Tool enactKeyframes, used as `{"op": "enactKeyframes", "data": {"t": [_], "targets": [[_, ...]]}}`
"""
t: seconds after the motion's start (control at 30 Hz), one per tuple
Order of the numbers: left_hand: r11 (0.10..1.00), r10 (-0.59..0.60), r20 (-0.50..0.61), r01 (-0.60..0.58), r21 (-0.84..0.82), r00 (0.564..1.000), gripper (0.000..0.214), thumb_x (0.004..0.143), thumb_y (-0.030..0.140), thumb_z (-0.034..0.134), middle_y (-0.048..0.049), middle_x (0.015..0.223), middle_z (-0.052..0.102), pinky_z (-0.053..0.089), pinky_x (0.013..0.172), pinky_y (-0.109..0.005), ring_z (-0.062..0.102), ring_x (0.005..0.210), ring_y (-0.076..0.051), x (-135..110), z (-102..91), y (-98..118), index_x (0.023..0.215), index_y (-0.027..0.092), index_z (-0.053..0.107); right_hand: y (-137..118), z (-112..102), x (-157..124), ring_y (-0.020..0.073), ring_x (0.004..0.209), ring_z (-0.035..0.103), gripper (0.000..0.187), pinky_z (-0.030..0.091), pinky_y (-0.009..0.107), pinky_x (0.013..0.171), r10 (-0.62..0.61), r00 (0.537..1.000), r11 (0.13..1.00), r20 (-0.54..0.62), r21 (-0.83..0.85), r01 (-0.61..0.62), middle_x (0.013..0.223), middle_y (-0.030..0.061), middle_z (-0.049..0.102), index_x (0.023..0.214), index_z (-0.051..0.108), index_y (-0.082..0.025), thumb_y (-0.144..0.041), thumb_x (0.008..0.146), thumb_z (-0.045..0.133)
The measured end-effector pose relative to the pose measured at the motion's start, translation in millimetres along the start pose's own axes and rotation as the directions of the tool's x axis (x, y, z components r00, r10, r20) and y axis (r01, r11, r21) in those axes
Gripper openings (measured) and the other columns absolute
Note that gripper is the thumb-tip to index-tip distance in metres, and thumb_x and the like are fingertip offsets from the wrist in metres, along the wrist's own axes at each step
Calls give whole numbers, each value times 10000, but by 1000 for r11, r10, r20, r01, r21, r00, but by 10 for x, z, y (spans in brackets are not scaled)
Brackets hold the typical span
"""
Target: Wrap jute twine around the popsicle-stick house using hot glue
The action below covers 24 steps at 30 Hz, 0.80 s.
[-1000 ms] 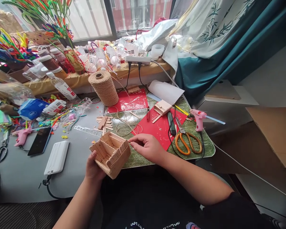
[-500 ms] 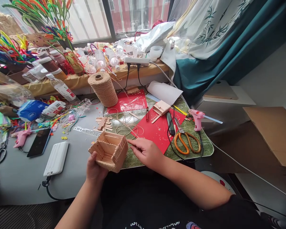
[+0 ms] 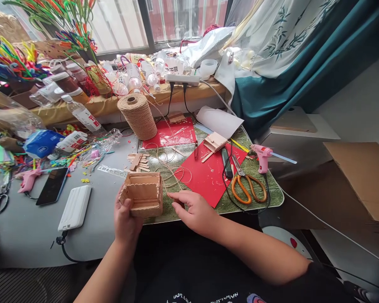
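wooden box sits in the left grip, held by its left side; right grip pinches twine beside it

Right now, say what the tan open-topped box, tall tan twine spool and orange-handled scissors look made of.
Tan open-topped box: probably matte, unpainted wood; rounded stick ends show along its edges.
Tall tan twine spool: likely jute, matte, with visible wound strands.
Orange-handled scissors: greyish blades, apparently metal; shiny handles, perhaps plastic.
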<state>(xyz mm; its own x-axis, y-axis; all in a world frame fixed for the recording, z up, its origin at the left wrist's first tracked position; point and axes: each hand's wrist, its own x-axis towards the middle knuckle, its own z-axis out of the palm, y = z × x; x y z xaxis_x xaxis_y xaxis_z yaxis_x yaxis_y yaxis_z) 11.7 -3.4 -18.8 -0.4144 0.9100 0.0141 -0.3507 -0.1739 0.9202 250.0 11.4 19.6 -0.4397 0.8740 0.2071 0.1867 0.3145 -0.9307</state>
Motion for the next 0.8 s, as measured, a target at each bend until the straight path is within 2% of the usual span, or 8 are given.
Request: {"op": "enactKeyframes", "data": {"t": [0.07, 0.2, 0.3, 0.4, 0.47, 0.57, 0.7, 0.8], "targets": [[1000, 17, -7, -17, 15, 1000, 594, 869, 424, 768, -55, 1393, 673, 583, 1031, -392, 674, 1231, -271, -18, 27, 10, 1428, 309, 601, 0, 38, -18, 220, 930, 690, 377, 555, 359, 852, -42, 999, 996, 13, -76, 43, 970, 69, 740, 1383, 707, -223, -195, 1039, 555], [994, 69, 1, -69, 84, 998, 616, 892, 420, 773, -47, 1490, 619, 580, 1047, -359, 644, 1296, -260, -103, 95, -19, 1469, 341, 572, 27, 105, -44, 220, 850, 644, 372, 528, 349, 779, -101, 995, 978, 27, -182, 104, 902, 63, 688, 1395, 667, -198, -207, 1047, 537], [983, 86, 24, -89, 163, 996, 685, 909, 575, 747, -53, 1584, 539, 570, 1087, -396, 594, 1391, -296, -164, 87, -137, 1518, 375, 503, 63, 123, -58, 226, 836, 635, 385, 526, 353, 770, -126, 992, 963, 14, -237, 126, 887, 57, 681, 1420, 626, -183, -257, 1045, 581], [933, 81, 102, -111, 341, 992, 916, 842, 767, 722, -115, 1604, 499, 540, 1127, -447, 566, 1431, -339, -194, 4, -290, 1583, 344, 387, 135, 116, -57, 235, 841, 643, 396, 539, 361, 774, -160, 987, 944, -26, -297, 145, 892, 67, 688, 1439, 604, -170, -312, 1070, 580], [895, 65, 136, -119, 431, 989, 1042, 755, 719, 837, -157, 1576, 511, 497, 1171, -464, 562, 1432, -364, -196, -59, -360, 1584, 289, 375, 209, 110, -53, 244, 856, 657, 382, 551, 374, 791, -198, 979, 916, -49, -365, 167, 915, 89, 705, 1432, 611, -163, -327, 1093, 542], [825, 42, 156, -122, 551, 987, 1110, 648, 505, 985, -177, 1588, 483, 429, 1227, -485, 535, 1451, -385, -165, -113, -389, 1561, 257, 404, 335, 113, -58, 262, 899, 678, 376, 562, 399, 834, -243, 969, 865, -49, -462, 194, 961, 128, 729, 1415, 627, -140, -310, 1116, 476], [638, 59, 234, -217, 739, 970, 1097, 654, 465, 980, -164, 1600, 464, 339, 1280, -556, 468, 1501, -392, -86, -120, -363, 1567, 273, 403, 447, 128, -111, 268, 893, 680, 384, 572, 411, 829, -225, 974, 852, -36, -493, 178, 960, 143, 729, 1400, 635, -104, -280, 1113, 451], [616, 44, 273, -241, 749, 961, 1048, 698, 476, 953, -164, 1597, 462, 321, 1286, -574, 454, 1509, -387, -59, -112, -364, 1571, 270, 412, 467, 147, -186, 271, 895, 675, 397, 577, 414, 823, -207, 978, 853, -35, -495, 163, 964, 142, 724, 1419, 619, -95, -251, 1101, 441]]}}
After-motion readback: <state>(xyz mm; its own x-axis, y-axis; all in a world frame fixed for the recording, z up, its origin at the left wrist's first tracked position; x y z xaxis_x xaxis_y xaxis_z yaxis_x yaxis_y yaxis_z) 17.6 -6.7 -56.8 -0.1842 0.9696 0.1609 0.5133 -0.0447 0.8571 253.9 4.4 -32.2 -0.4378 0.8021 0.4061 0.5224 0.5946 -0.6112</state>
